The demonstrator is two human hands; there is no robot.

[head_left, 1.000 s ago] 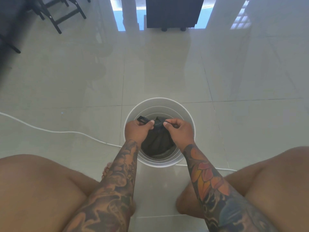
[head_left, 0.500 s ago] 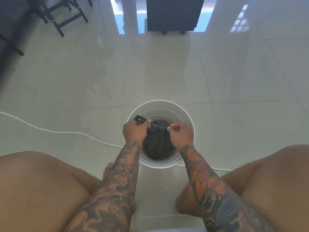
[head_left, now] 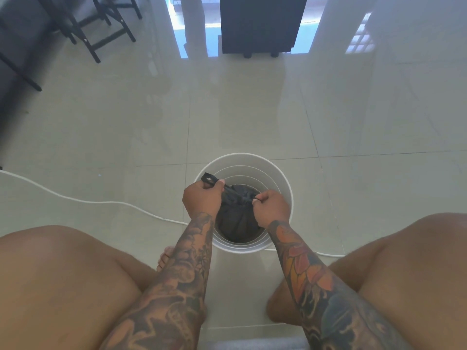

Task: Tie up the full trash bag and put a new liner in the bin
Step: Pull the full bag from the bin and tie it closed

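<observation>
A white round bin [head_left: 285, 183] stands on the tiled floor between my knees. Inside it sits a black trash bag [head_left: 237, 221], gathered at the top. My left hand [head_left: 202, 198] is shut on one black handle strip of the bag, whose end [head_left: 207, 178] sticks out past my fingers over the bin's left rim. My right hand [head_left: 271, 207] is shut on the other strip, over the right side of the bin. The strips stretch taut between my hands across the bag's neck. The bag's lower part is hidden by the bin wall and my wrists.
A white cable [head_left: 75, 198] runs across the floor from the left, behind the bin, and out to the right. Black chair legs [head_left: 101, 34] stand at the far left. A black cabinet on casters [head_left: 257, 24] stands at the back. My bare knees frame the bin.
My hands have drawn apart, the left toward the left rim and the right toward the right, pulling the bag's strips tight across its neck.
</observation>
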